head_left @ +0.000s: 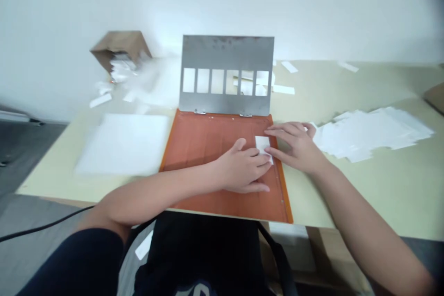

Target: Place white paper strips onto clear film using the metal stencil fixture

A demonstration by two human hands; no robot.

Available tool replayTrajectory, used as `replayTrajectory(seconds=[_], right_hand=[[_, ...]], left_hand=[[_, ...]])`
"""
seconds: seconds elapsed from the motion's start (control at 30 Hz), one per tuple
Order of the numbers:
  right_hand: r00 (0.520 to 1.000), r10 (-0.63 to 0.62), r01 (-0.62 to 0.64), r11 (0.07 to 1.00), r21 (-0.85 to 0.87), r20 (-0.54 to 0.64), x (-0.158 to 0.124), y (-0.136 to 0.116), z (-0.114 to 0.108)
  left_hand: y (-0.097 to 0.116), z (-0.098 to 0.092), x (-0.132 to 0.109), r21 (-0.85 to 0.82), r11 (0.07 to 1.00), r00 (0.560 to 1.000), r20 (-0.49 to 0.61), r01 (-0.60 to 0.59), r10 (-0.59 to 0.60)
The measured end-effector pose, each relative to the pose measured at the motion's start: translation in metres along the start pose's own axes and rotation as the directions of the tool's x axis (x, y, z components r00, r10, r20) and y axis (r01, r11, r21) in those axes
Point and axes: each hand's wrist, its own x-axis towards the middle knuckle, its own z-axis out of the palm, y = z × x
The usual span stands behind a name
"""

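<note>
A small white card (262, 142) lies on the red-brown base board (208, 136), near its right side. My left hand (243, 169) reaches across the board with fingers spread, their tips on the card's lower part. From the right, my right hand (294, 143) rests its fingertips at the card's right edge, fingers stretched and apart. A bit of white shows beside its knuckles; whether it is held or lies behind is unclear. Hinged to the board's back edge, a grey metal plate (227, 53) with a row of several rectangular windows stands raised.
On the right lies a spread pile of white cards (378, 132). A blurred white sheet or stack (128, 143) lies left of the board. At the back left, a tipped cardboard box (128, 41) spills white scraps. White strips (289, 66) lie behind the plate, near the wall.
</note>
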Motion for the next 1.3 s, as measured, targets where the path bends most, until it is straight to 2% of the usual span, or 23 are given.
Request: replayTrajectory(seconds=[0.1,0.17,0.23,0.33,0.4,0.47,0.53,0.6,0.63,0.67,0.7,0.73,0.8,0.87,0.9,0.97,1.13,1.3], right_hand=[[1.0,-0.017,0.017,1.0,-0.012,0.018,0.0,0.001,0.007],[0.998,-0.034,0.035,0.999,-0.009,0.044,-0.001,0.0,0.01],[0.999,-0.023,0.024,1.0,-0.012,0.041,0.0,-0.002,0.011],[0.999,0.006,-0.007,1.0,0.008,0.053,0.001,-0.009,0.01],[0.997,0.018,-0.021,0.999,0.03,0.072,0.002,-0.014,0.008],[0.996,0.044,-0.047,0.998,0.042,0.077,0.003,-0.018,0.008],[0.994,0.095,-0.099,0.992,0.075,0.059,0.003,-0.021,0.009],[0.983,0.178,-0.181,0.965,0.189,0.035,0.003,-0.022,0.011],[0.974,0.226,-0.226,0.939,0.26,0.032,0.002,-0.021,0.012],[0.961,0.275,-0.271,0.908,0.319,0.031,0.001,-0.019,0.012],[0.945,0.325,-0.316,0.882,0.35,0.032,0.0,-0.017,0.011],[0.93,0.368,-0.354,0.871,0.34,0.027,-0.002,-0.013,0.01],[0.886,0.463,-0.446,0.864,0.232,-0.022,-0.006,-0.005,0.006],[0.828,0.553,-0.544,0.833,0.105,-0.091,-0.01,0.004,0.004],[0.799,0.589,-0.589,0.807,0.038,-0.125,-0.013,0.007,0.004],[0.768,0.621,-0.636,0.769,-0.068,-0.157,-0.018,0.011,0.006],[0.754,0.636,-0.657,0.722,-0.215,-0.165,-0.024,0.013,0.014],[0.669,0.704,-0.741,0.607,-0.287,-0.239,-0.027,0.016,0.013]], left_hand=[[-0.008,-0.005,-0.001,0.019,0.998,0.998,0.006,-0.058,0.058],[-0.014,-0.016,-0.002,0.007,0.996,0.996,0.003,-0.088,0.088],[-0.018,-0.032,-0.006,0.002,0.998,0.998,-0.021,-0.064,0.064],[-0.02,-0.058,-0.023,-0.055,0.993,0.991,-0.079,0.107,-0.112],[-0.021,-0.071,-0.046,-0.144,0.938,0.936,-0.116,0.316,-0.333],[-0.026,-0.08,-0.077,-0.149,0.879,0.872,-0.13,0.454,-0.472],[-0.034,-0.083,-0.114,-0.146,0.79,0.778,-0.139,0.596,-0.613],[-0.044,-0.08,-0.154,-0.136,0.65,0.635,-0.143,0.747,-0.759],[-0.048,-0.077,-0.173,-0.128,0.562,0.546,-0.139,0.817,-0.826],[-0.052,-0.072,-0.192,-0.117,0.451,0.435,-0.139,0.885,-0.889],[-0.056,-0.067,-0.21,-0.104,0.32,0.304,-0.148,0.942,-0.941],[-0.058,-0.061,-0.227,-0.094,0.206,0.19,-0.151,0.974,-0.97],[-0.059,-0.05,-0.255,-0.075,0.03,0.018,-0.151,0.997,-0.988],[-0.057,-0.043,-0.276,-0.064,-0.087,-0.095,-0.145,0.994,-0.985],[-0.056,-0.04,-0.284,-0.06,-0.116,-0.123,-0.137,0.991,-0.983],[-0.054,-0.037,-0.294,-0.056,-0.126,-0.132,-0.122,0.991,-0.984],[-0.054,-0.035,-0.301,-0.048,-0.095,-0.101,-0.147,0.994,-0.984],[-0.055,-0.034,-0.304,-0.049,-0.073,-0.08,-0.182,0.996,-0.98]])
